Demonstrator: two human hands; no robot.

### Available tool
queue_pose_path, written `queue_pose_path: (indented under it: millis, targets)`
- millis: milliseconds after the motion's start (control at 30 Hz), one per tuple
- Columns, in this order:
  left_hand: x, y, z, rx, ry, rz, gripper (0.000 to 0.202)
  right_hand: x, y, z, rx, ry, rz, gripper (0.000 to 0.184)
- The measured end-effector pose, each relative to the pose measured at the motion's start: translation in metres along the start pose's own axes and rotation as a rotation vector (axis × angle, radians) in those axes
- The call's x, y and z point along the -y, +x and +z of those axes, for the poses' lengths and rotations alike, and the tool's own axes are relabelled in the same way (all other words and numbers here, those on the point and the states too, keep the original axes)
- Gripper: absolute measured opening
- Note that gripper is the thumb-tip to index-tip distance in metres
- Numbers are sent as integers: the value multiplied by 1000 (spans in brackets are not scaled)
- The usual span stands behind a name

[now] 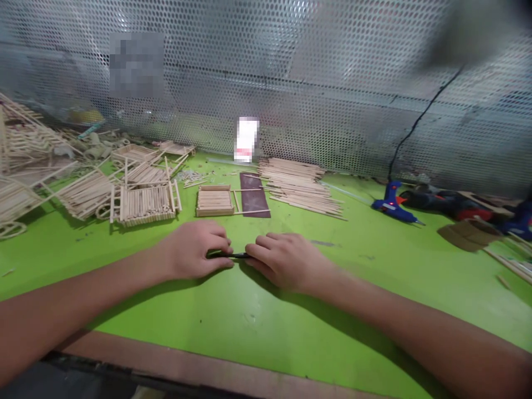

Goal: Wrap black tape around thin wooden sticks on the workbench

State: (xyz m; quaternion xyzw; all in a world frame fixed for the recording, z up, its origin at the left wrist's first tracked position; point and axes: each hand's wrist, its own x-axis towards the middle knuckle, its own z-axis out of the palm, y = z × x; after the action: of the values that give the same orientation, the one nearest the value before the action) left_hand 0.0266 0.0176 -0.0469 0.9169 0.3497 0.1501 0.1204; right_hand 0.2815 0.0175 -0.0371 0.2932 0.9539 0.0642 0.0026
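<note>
My left hand [195, 249] and my right hand [285, 259] rest on the green table [233, 316], fingers curled and meeting in the middle. Between them they pinch a thin black object [233, 255], most of it hidden under the fingers, so I cannot name it. Just beyond the hands lie a small flat panel of wooden sticks [214, 200] and a dark brown rectangular sheet [253, 195] with loose sticks across it.
A pile of long wooden sticks [301, 185] lies at the back centre. Several stick-built frames and wheeled models [137, 197] crowd the left. A blue glue gun [394, 206] and other tools sit at the right. A perforated metal screen [316, 100] closes the back.
</note>
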Motion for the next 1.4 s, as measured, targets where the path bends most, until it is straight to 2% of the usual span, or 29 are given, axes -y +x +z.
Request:
queue_pose_path:
  millis: [100,267,433,633,800,1067,1400]
  targets:
    - [-2,1,4,-21,2,-3,23,-2,0,2,-24,-13,-11,26]
    - [-7,10,13,-48,22,-26,27,-9,-5,5,-59,-41,-48,11]
    - [-5,18,19,-74,17,27,27,-12,-5,7,-66,-32,-18,17]
    - [2,10,23,-144,-82,-21,23,-7,1,10,-46,-28,-16,13]
    - [3,7,25,-167,-84,-47,22,-5,3,10,-25,-45,-10,15]
    - [1,8,26,-195,-73,-42,19,-12,-3,11,-75,-22,-15,18]
    - [-2,2,24,-213,-41,-12,30,-12,-4,6,-66,11,-12,21]
